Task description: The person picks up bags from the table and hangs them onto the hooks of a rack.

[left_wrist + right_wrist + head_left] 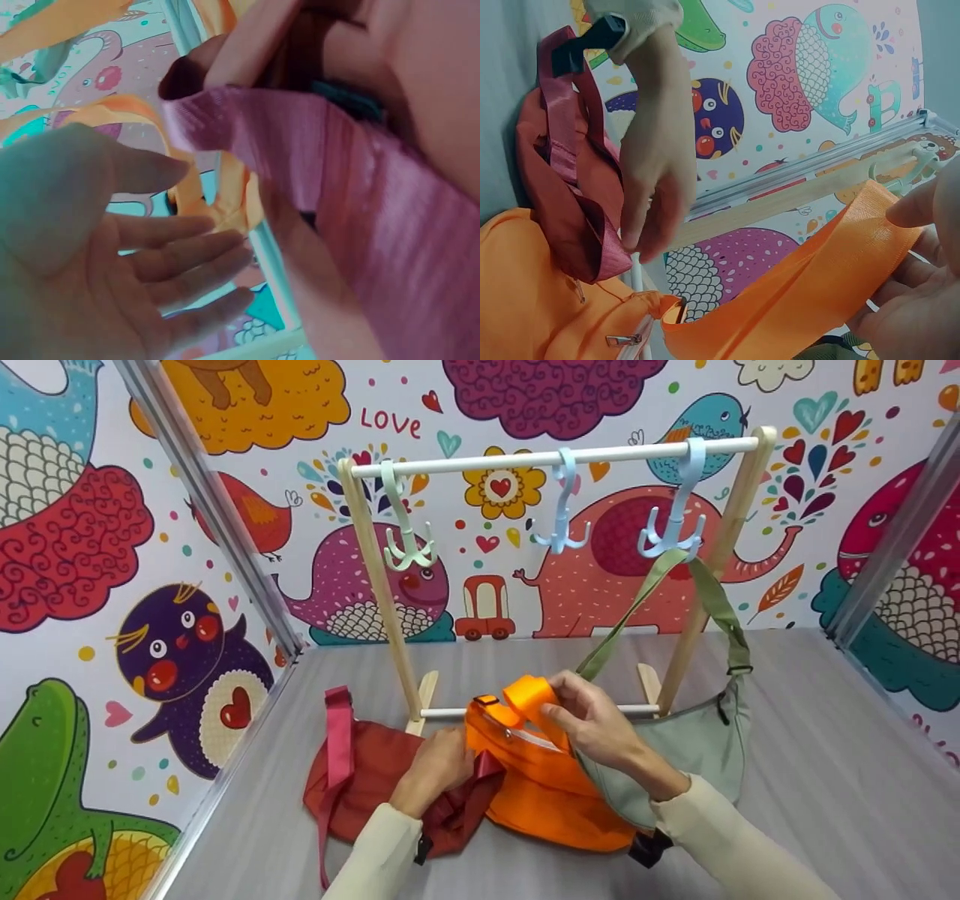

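My right hand pinches the wide strap of an orange shoulder bag, lifting it in a loop; the right wrist view shows thumb and fingers on this strap. The bag lies on the surface, its zip facing up. Over the gap between it and a dark red bag on the left is my left hand. Its fingers are loosely bent and hold nothing in the left wrist view, close to the red bag's shiny strap. Whether they touch that strap I cannot tell.
Behind the bags stands a wooden rack with a white rail. From it hang a green hook, a blue hook and another blue hook, which carries a grey-green bag by its strap. Patterned panels enclose the space.
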Demonstrator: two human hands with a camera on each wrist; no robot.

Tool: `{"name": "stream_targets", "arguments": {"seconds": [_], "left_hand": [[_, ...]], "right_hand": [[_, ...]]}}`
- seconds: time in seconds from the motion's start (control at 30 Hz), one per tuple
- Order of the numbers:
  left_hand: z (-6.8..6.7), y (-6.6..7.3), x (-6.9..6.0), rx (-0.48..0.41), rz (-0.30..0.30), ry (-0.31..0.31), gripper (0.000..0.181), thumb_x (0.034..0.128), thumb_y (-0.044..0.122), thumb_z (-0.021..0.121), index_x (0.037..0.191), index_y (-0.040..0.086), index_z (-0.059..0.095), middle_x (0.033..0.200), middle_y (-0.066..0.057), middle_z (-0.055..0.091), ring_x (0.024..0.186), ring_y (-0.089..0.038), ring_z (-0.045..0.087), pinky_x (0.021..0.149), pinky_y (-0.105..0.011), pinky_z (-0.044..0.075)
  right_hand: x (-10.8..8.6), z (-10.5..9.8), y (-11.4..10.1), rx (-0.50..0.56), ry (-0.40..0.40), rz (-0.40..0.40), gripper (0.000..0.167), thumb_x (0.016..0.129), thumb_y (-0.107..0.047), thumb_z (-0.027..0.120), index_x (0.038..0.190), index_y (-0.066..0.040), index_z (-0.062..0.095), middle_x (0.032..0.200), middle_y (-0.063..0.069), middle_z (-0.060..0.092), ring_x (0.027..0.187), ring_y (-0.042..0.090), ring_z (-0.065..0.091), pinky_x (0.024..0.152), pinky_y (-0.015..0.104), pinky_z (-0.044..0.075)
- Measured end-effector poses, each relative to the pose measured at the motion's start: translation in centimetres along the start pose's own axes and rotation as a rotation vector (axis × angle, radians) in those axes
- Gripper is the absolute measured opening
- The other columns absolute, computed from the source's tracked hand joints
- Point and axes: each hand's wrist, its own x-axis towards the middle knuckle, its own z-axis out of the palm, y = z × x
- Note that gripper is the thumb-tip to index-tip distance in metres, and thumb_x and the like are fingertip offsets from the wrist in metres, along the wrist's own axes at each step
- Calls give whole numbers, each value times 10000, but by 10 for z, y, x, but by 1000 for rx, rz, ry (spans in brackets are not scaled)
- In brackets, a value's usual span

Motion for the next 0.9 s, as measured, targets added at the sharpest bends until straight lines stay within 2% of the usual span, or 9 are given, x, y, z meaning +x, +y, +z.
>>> {"name": "stream_targets", "arguments": {"seconds": [0.13, 0.27, 0.4, 0.53, 0.7, 0.8, 0.9], "left_hand": [[7, -2, 10, -50, -22, 0, 206, 881, 52, 628, 1056, -57, 632, 936, -215, 661, 855, -390, 670, 727, -490, 551], [12, -3, 19, -61, -91, -25, 287, 882, 69, 638, 1130, -69, 605, 963, -236, 666, 862, -392, 668, 750, -505, 550], [18, -5, 25, -74, -139, -51, 270, 878, 74, 629, 1101, -74, 591, 895, -242, 662, 793, -367, 655, 720, -493, 546], [24, -7, 28, -67, -146, -50, 202, 874, 77, 621, 1010, -69, 593, 838, -235, 654, 757, -368, 652, 688, -489, 540], [28, -5, 34, -62, -198, -50, 180, 876, 85, 626, 988, -53, 603, 865, -248, 672, 816, -390, 672, 723, -503, 546], [28, -5, 37, -98, -238, -47, 219, 868, 79, 648, 1032, -63, 613, 894, -245, 674, 814, -369, 665, 730, -480, 544], [27, -6, 39, -173, -268, -24, 189, 840, 35, 654, 994, -73, 632, 859, -212, 662, 739, -315, 624, 660, -419, 524]], "right_hand": [[-1, 0, 3, 13, -19, 11, 174, 984, -23, 557, 1139, 53, 533, 1103, 197, 610, 974, 259, 602, 878, 261, 514], [-5, 0, 6, 11, -37, 37, 191, 990, -37, 557, 1159, 46, 532, 1121, 195, 610, 991, 271, 600, 891, 256, 513], [-9, 1, 8, 3, -55, 57, 184, 993, -60, 567, 1157, 19, 540, 1110, 173, 613, 977, 269, 603, 869, 258, 519], [-11, 3, 10, -14, -69, 73, 174, 991, -79, 580, 1147, -5, 556, 1100, 151, 621, 940, 251, 602, 805, 255, 522], [-13, 3, 12, -34, -73, 92, 170, 993, -82, 578, 1149, -16, 568, 1092, 145, 624, 878, 220, 588, 665, 237, 502], [-14, 3, 13, -37, -73, 102, 169, 996, -89, 576, 1148, -15, 567, 1082, 152, 619, 822, 195, 576, 600, 231, 489], [-15, 2, 14, -31, -72, 109, 165, 997, -93, 575, 1142, -13, 566, 1060, 160, 613, 754, 178, 554, 564, 227, 475]]}}
